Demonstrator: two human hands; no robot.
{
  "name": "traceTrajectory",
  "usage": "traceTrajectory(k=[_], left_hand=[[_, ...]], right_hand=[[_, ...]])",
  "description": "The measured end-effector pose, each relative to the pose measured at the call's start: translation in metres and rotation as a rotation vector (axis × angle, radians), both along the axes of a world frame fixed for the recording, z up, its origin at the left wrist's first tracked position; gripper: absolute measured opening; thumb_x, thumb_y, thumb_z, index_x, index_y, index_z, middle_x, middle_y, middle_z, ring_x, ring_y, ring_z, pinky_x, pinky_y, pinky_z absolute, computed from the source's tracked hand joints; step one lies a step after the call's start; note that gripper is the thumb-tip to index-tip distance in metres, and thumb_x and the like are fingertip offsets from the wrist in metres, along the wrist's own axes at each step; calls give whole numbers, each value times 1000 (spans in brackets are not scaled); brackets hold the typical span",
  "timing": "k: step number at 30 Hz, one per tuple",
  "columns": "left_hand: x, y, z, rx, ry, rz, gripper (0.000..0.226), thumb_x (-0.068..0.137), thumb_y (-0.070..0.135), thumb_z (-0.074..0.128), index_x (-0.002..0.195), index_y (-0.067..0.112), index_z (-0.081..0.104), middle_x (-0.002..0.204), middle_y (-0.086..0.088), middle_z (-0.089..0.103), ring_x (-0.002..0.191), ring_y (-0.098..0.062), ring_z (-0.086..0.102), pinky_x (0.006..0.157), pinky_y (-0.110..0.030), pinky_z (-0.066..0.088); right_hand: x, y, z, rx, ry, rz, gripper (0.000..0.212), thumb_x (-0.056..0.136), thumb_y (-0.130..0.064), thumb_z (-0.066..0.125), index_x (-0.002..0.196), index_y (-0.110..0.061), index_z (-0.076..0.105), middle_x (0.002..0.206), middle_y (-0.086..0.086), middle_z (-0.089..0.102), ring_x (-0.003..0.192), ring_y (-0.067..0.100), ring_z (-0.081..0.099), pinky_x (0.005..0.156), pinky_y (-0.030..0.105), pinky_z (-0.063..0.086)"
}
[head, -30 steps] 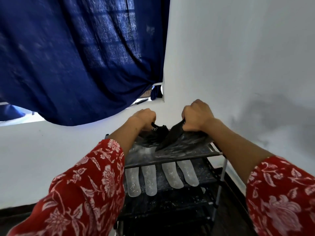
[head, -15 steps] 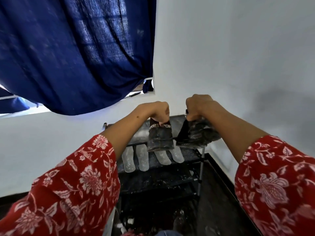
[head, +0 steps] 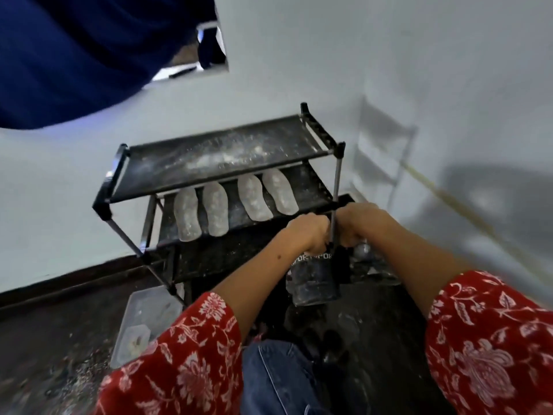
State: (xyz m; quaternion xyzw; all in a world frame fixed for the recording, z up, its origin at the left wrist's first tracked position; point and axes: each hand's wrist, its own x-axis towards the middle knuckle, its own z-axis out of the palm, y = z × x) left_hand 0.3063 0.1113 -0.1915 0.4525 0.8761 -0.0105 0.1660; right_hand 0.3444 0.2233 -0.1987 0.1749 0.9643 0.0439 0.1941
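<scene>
The left hand (head: 308,232) grips the top of a dark shoe (head: 314,280) with a lettered band round its opening. Just beside it, the right hand (head: 360,224) grips a second dark shoe (head: 374,268), which is mostly hidden behind the wrist. Both shoes hang low at the near right corner of a black shoe rack (head: 215,154), whose top shelf is dusted white. Four pale insoles (head: 217,212) lie side by side on the second shelf. A clear plastic tub (head: 143,319) sits on the dark floor (head: 45,339) by the rack's left leg, and a blue curtain (head: 74,55) hangs above.

Four pale insoles (head: 216,211) lie on the second shelf (head: 309,185) of the rack (head: 167,170).
</scene>
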Motion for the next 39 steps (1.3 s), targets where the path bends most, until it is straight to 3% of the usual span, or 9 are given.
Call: traceTrajectory(k=[5, 9, 11, 17, 21, 31, 39], left_hand=[[-2, 27, -104, -31, -12, 55, 26, 84, 11, 60, 110, 12, 62, 114, -13, 61, 105, -33, 60, 76, -38, 46], [5, 50, -166, -6, 45, 21, 21, 86, 5, 56, 106, 8, 62, 112, -14, 62, 104, -33, 61, 78, -37, 47], [8, 57, -196, 22, 72, -4, 21, 87, 3, 52, 104, 8, 63, 112, -13, 63, 104, -32, 62, 80, -37, 48], [16, 71, -276, 12, 35, -45, 25, 91, 5, 44, 103, 5, 65, 111, -14, 62, 101, -31, 61, 83, -37, 45], [33, 76, -317, 7, -8, -76, 26, 92, 6, 40, 104, 7, 64, 111, -12, 61, 100, -30, 61, 80, -37, 43], [87, 98, -370, 4, -201, -71, 27, 94, 6, 39, 105, 8, 64, 112, -10, 62, 101, -30, 62, 74, -39, 47], [107, 100, -393, -100, -317, -54, 29, 93, 3, 39, 108, 4, 63, 113, -15, 64, 105, -34, 62, 83, -42, 49]], right_hand=[[5, 22, -93, -71, -65, -108, 34, 73, -14, 66, 107, -15, 60, 113, 7, 58, 102, 31, 60, 80, 45, 52], [11, 42, -150, 1, 30, -80, 24, 84, -9, 56, 107, -15, 58, 112, 7, 61, 102, 28, 61, 70, 34, 44], [13, 45, -176, -8, 92, -111, 20, 86, -7, 54, 104, -14, 57, 110, 8, 61, 102, 28, 60, 67, 34, 38], [27, 42, -257, -109, 128, -287, 23, 92, -4, 43, 105, -12, 59, 111, 9, 62, 105, 28, 59, 79, 37, 48], [54, 44, -301, -123, 72, -382, 23, 93, -7, 41, 105, -14, 59, 112, 6, 63, 103, 25, 62, 79, 35, 49], [116, 38, -363, -209, -67, -681, 22, 93, -11, 39, 103, -17, 58, 109, 3, 62, 102, 22, 62, 76, 30, 48], [132, 46, -375, -242, -72, -776, 21, 94, -9, 38, 104, -12, 57, 110, 8, 61, 103, 26, 61, 79, 33, 49]])
